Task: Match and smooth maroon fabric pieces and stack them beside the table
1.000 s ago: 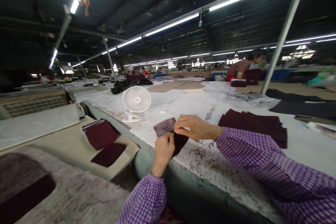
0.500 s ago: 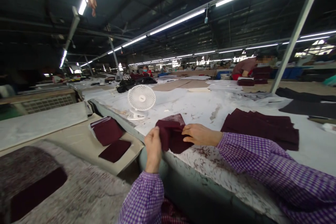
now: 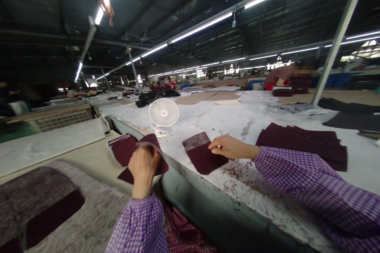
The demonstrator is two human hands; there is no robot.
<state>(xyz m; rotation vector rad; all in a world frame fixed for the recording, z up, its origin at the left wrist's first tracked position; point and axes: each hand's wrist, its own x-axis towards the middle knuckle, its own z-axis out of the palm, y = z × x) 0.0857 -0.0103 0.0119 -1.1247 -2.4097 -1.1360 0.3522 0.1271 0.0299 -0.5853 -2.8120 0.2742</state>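
Note:
My left hand [image 3: 144, 168] grips a maroon fabric piece [image 3: 160, 161] by its near side. It holds the piece raised over the beige side surface, beside a small maroon stack [image 3: 122, 148] with pale edges. Partly covered by that hand is another flat maroon piece [image 3: 126, 175]. On the white table, my right hand [image 3: 227, 147] rests its fingertips at the right edge of some maroon cut panels [image 3: 204, 158], whose far end shows a speckled greyish strip. Its fingers are stretched out and slightly apart, with nothing plainly gripped.
A white fan [image 3: 163, 112] stands by the table's left edge. To the right lies a larger maroon fabric pile [image 3: 303, 142]. A speckled surface with a dark maroon panel [image 3: 55, 218] is at lower left. A co-worker [image 3: 279, 77] bends over a far table near a metal post [image 3: 341, 35].
My left hand has moved left, carrying one maroon piece away from the panels on the white table. My right hand stays beside those panels, which now lie flat.

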